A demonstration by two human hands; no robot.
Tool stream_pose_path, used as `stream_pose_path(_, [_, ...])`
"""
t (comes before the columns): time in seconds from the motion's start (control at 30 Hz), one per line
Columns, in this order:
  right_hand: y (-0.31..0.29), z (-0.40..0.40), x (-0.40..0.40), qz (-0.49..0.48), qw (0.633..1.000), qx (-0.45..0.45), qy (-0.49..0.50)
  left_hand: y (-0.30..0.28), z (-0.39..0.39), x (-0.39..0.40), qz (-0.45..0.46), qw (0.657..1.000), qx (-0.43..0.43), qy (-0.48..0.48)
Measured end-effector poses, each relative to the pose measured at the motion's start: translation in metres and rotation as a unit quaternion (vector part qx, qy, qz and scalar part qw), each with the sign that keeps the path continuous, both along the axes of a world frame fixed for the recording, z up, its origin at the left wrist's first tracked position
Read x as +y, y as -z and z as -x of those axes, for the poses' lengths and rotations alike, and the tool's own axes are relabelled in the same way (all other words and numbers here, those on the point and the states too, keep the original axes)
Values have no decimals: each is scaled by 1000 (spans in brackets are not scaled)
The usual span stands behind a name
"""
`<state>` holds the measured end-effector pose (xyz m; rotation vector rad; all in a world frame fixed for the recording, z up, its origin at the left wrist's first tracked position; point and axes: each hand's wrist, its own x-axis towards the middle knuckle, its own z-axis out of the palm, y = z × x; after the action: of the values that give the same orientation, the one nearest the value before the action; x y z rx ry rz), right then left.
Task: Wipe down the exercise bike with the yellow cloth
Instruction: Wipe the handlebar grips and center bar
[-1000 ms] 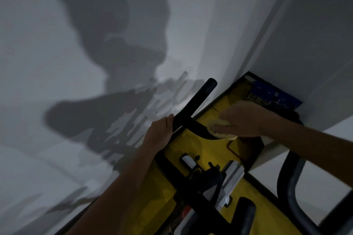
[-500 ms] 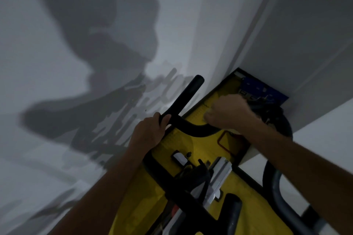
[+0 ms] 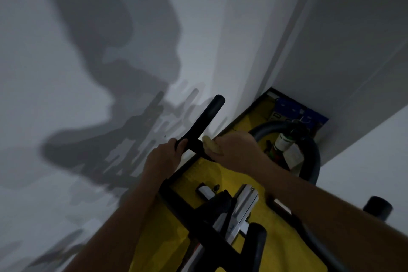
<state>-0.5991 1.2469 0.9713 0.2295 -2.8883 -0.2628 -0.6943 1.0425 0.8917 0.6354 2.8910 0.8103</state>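
The exercise bike's black handlebar rises toward the wall, with its curved bar looping to the right. My left hand grips the lower part of the upright grip. My right hand is closed on the yellow cloth, pressed against the bar just right of the grip. Only a small fold of cloth shows past my fingers. Below, the bike's black stem and silver clamp sit in dim light.
A yellow mat with a black border lies under the bike. A white wall stands close on the left, another white surface on the right. A blue box and a bottle sit in the corner. A second grip sticks up low.
My right hand has slid the cloth left along the bar, from the curved section to just beside the upright grip. The left hand stays on the grip. The view shifted slightly.
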Motion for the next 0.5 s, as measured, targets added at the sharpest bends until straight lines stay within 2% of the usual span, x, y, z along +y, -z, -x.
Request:
stream_pose_path(0.07, [-21,-9,23,26,998,-4,-58,-4,1,3,-8,1000,2,6])
stream_pose_path(0.13, [-48,-13,45,-17,997,-45,-66,-4,2,5,-16,1000,8,9])
stream_pose_path(0.2, [-75,-12,73,-9,996,-75,46,-3,2,5,-15,1000,5,12])
stream_pose_path(0.27, [-89,-10,103,50,981,-110,151,-4,4,4,-16,1000,-18,10])
stream_pose_path(0.33, [-87,-8,113,73,968,-133,201,-4,6,4,-30,999,-36,9])
stream_pose_path(0.4, [-79,-5,99,54,971,-125,195,-3,8,4,-48,998,-48,8])
stream_pose_path(0.5, [-60,2,60,-14,988,-88,129,0,10,1,-84,992,-93,-3])
